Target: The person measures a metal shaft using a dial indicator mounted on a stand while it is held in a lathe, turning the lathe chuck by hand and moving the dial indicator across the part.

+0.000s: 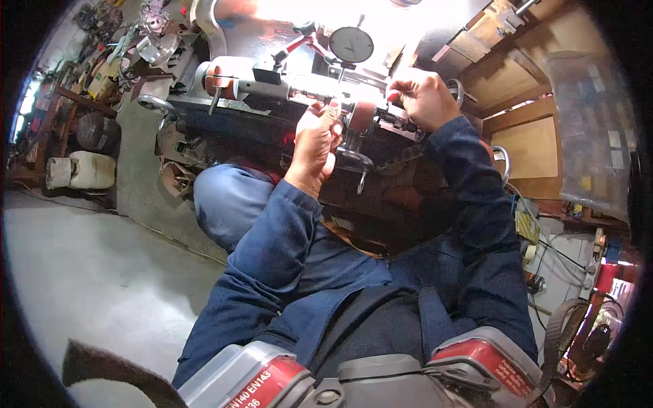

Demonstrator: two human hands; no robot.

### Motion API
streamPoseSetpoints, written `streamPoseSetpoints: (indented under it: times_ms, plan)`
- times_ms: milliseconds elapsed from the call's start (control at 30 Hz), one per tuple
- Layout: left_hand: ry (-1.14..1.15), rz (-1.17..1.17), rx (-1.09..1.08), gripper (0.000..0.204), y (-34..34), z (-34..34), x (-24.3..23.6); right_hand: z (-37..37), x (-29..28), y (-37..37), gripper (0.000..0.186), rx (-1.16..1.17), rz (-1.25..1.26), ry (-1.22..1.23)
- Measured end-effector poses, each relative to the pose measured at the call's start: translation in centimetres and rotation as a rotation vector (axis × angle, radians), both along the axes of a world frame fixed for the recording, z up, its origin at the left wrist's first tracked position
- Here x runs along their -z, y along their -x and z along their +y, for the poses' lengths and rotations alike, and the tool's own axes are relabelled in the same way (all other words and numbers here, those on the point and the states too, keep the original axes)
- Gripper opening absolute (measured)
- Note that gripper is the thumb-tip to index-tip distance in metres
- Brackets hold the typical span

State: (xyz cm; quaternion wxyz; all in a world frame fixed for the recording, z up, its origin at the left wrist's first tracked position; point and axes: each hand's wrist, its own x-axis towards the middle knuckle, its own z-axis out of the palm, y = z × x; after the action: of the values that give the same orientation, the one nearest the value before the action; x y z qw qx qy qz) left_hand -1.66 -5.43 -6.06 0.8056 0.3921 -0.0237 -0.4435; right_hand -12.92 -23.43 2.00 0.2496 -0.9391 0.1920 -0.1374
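the metal shaft (286,88) lies level across the machine (224,129) at twelve o'clock, under a round dial gauge (352,45). it looks heavy, stiff and probably oily, best gripped on its bare middle, away from the reddish wheel (362,115). the left hand (316,139) curls loosely beside that wheel, fingertips touching the shaft. at one o'clock the right hand (422,95) is fisted tight around a small handle.

— What sort of place is this?
— A machine workshop: a metal lathe-like machine (286,88) with a dial gauge (352,45) stands far centre, scrap parts (115,47) crowd the far left, and the floor is bare concrete (88,272).
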Motion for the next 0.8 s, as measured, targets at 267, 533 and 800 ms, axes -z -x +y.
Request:
streamPoseSetpoints:
  times_ms: [267, 533, 800]
  plan:
    - [0.02, -0.01, 0.047, 0.012, -0.4, -0.1, 0.8, 0.6, -1.4, -0.1, 0.023, 0.045, 0.098, 0.389]
    - [0.165, -0.008, 0.063, 0.01, -0.5, 0.1, 0.9, -0.5, -2.1, -0.4, 0.032, -0.057, 0.111, 0.125]
    - [0.192, 0.003, 0.075, 0.009, -0.7, 0.0, 2.0, 0.3, -2.0, -0.7, 0.043, 0.018, 0.141, 0.33]
